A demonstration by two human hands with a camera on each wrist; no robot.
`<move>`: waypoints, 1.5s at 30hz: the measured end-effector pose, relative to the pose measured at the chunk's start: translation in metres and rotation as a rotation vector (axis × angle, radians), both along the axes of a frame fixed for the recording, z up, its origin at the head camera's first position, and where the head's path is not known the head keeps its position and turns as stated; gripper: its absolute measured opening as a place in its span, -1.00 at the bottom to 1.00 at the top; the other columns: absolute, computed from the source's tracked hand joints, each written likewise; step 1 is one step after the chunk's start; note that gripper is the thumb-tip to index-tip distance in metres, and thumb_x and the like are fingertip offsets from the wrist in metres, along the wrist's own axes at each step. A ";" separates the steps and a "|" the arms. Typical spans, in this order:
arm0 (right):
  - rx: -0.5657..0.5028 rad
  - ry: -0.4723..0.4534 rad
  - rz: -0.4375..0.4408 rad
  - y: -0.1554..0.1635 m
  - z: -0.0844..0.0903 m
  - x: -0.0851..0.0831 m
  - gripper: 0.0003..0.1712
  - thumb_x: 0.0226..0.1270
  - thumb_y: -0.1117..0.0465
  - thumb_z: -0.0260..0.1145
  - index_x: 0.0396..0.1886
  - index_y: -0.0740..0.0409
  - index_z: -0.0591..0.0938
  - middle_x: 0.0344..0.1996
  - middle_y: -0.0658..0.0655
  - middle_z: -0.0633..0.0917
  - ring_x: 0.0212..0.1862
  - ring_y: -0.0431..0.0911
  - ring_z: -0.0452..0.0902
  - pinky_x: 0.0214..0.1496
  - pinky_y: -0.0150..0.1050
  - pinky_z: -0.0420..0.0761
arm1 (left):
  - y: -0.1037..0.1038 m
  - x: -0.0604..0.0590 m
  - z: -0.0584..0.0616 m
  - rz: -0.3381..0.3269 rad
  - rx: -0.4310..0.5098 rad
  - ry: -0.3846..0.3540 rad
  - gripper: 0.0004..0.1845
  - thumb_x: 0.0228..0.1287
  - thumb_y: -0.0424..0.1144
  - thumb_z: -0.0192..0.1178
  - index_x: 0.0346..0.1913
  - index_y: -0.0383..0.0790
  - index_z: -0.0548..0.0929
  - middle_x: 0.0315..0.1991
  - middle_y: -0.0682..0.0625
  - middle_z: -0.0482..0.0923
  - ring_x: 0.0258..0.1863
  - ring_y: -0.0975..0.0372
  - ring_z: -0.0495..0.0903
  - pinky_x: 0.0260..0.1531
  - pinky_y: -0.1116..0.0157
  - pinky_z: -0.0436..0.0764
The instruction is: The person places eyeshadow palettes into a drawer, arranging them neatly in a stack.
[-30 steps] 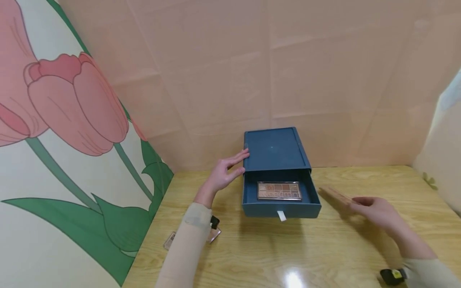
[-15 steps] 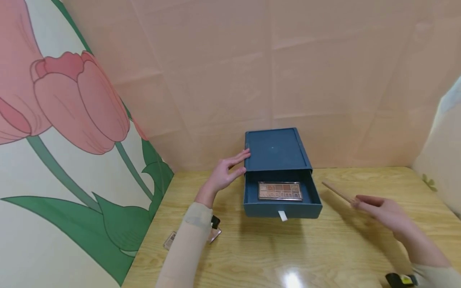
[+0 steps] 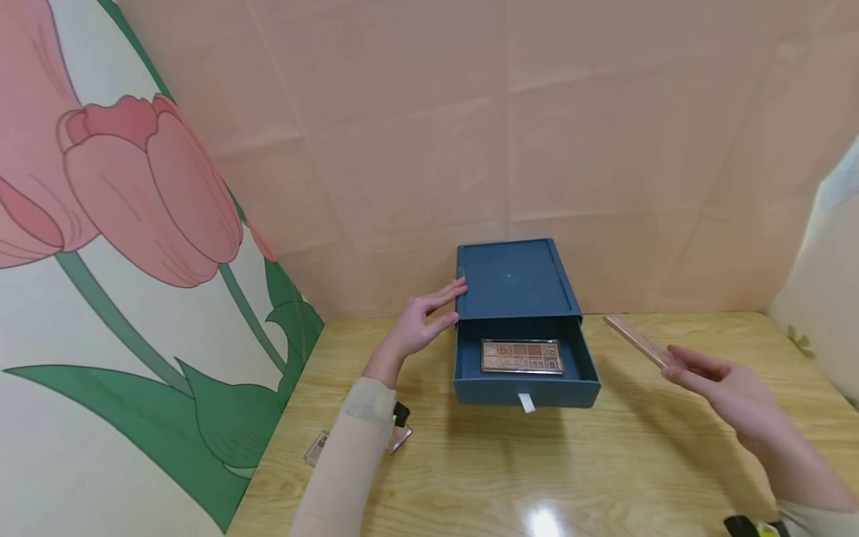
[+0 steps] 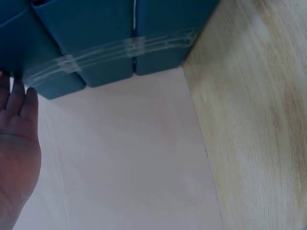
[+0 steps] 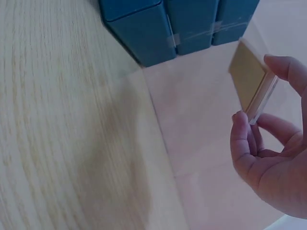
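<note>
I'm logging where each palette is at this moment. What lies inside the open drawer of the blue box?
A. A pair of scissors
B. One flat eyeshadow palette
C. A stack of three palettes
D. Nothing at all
B: the head view shows a single flat eyeshadow palette lying on the floor of the open drawer of the blue box, while the right hand holds a second palette off to the side.
</note>
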State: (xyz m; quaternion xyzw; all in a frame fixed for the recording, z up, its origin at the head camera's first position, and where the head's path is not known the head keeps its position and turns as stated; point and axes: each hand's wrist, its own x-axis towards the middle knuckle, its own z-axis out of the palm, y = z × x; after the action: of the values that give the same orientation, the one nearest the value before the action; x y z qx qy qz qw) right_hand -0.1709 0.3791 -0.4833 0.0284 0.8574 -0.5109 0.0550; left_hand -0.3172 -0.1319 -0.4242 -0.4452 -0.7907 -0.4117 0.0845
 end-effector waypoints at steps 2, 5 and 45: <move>0.024 0.035 -0.010 -0.002 0.002 0.000 -0.11 0.59 -0.17 0.35 0.72 0.05 0.27 0.38 -0.28 0.54 0.46 0.06 0.39 0.34 0.05 0.49 | 0.000 0.000 0.000 -0.003 0.006 -0.004 -0.33 0.67 0.17 0.09 0.59 -0.17 0.46 0.63 -0.01 0.29 0.63 0.18 0.21 0.56 0.04 0.27; 0.051 0.105 -0.032 -0.006 0.006 0.001 -0.14 0.56 -0.12 0.41 0.68 0.05 0.34 0.06 -0.57 0.59 0.12 -0.50 0.46 -0.05 -0.45 0.52 | 0.000 -0.001 0.000 -0.005 0.009 -0.005 -0.40 0.68 0.03 0.13 0.59 -0.17 0.46 0.63 -0.01 0.29 0.63 0.17 0.21 0.56 0.02 0.27; 0.217 0.610 0.281 -0.102 0.092 0.007 -0.26 0.27 0.28 0.65 0.45 -0.11 0.66 0.17 -0.12 0.66 0.10 -0.39 0.56 -0.15 -0.39 0.57 | 0.001 0.000 -0.002 -0.007 0.015 -0.003 -0.21 0.62 0.34 0.01 0.58 -0.19 0.47 0.63 0.00 0.29 0.63 0.20 0.22 0.56 0.05 0.26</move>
State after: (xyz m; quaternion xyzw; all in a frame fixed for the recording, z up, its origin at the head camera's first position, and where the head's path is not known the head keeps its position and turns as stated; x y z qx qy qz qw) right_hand -0.1637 0.2767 -0.3910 -0.2382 0.8793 -0.3890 -0.1373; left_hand -0.3175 -0.1312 -0.4265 -0.4467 -0.7861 -0.4187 0.0851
